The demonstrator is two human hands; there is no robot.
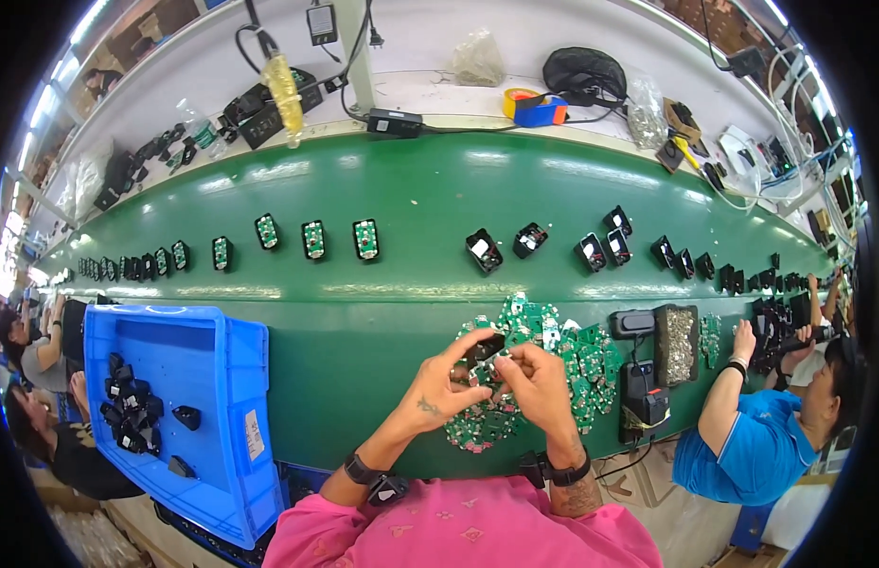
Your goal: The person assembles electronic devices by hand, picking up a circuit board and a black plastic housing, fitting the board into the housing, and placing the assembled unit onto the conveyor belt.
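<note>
In front of my chest, both hands are over a heap of green circuit boards. My left hand curls its thumb and forefinger around a small black plastic housing. Close against it, my right hand pinches with thumb and forefinger at a small circuit board by the housing's near edge. My fingers partly cover both pieces, so I cannot tell whether the board sits inside the housing. Ahead on the green table stand black housings with wires and black housings holding green boards.
On the left a blue crate holds several black parts. Right of the boards are a tray of small metal pieces and a black corded device. A co-worker in blue sits at the right. A tape dispenser rests on the shelf.
</note>
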